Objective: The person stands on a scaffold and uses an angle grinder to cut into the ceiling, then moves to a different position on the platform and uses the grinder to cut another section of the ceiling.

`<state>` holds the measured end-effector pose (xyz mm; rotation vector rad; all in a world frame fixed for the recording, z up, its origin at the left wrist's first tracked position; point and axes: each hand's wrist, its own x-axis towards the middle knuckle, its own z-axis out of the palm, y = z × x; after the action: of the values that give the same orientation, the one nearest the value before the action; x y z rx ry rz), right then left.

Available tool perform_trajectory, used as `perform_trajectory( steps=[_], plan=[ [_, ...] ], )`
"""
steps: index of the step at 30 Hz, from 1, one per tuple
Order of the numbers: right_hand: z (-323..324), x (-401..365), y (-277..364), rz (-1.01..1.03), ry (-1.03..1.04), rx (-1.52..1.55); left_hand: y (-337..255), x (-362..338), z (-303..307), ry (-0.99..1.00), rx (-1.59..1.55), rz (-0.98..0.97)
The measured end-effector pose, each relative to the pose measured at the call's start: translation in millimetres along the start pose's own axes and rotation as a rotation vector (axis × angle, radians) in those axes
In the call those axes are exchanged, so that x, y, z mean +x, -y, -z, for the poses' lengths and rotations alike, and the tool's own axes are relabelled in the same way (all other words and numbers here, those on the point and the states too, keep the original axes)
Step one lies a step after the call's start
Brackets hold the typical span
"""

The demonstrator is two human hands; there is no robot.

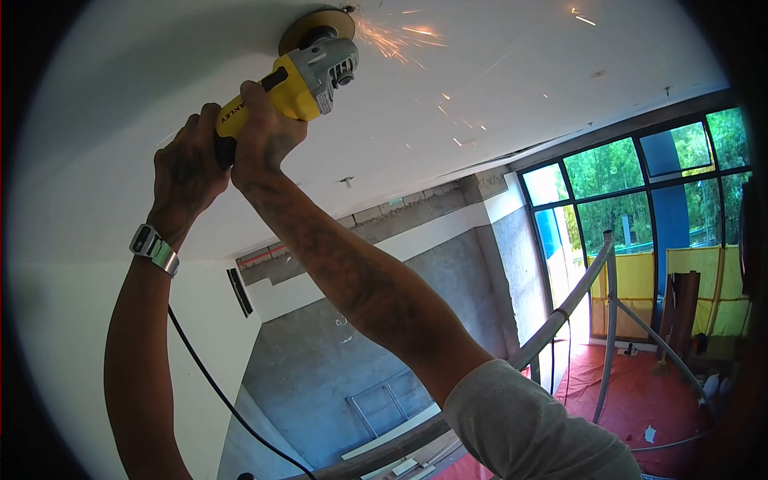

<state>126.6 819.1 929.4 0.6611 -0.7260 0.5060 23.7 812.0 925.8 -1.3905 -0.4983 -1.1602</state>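
Overhead, a yellow and grey angle grinder (300,90) is held up against the white ceiling (496,72). Its disc (298,34) meets a small dark metal stub (349,10) there, and orange sparks (392,36) fly off to the right. My right hand (268,132) is closed around the grinder's yellow body. Behind it, my left hand (189,168) is wrapped around the rear end of the handle, most of its fingers hidden. A black cord (210,376) hangs down between my arms. My left wrist carries a metal watch (155,250).
Another metal stub (346,181) sticks out of the ceiling. Scaffold pipes (576,296) rise below on my right. Tall windows (608,172) stand beyond a red-covered floor (632,384). A grey wall (408,312) lies ahead, with a metal frame (388,404) near it.
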Motion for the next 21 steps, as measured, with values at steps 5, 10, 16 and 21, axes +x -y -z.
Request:
perform_trajectory(
  steps=[5,10,16,21],
  plan=[
    [0.3,3.5,-3.3,0.015,0.019,-0.009,-1.1,0.6,2.0,-0.018,-0.005,-0.004],
    [0.6,3.1,-2.0,0.0,-0.002,-0.027,-1.2,0.3,0.9,-0.004,0.002,0.003],
    [-1.5,1.1,1.6,0.006,0.004,0.012,-1.2,1.3,2.1,-0.005,-0.012,-0.009],
    [1.4,1.7,-0.9,0.006,0.013,-0.007,-0.4,0.4,0.1,-0.01,-0.005,-0.011]
  ],
)
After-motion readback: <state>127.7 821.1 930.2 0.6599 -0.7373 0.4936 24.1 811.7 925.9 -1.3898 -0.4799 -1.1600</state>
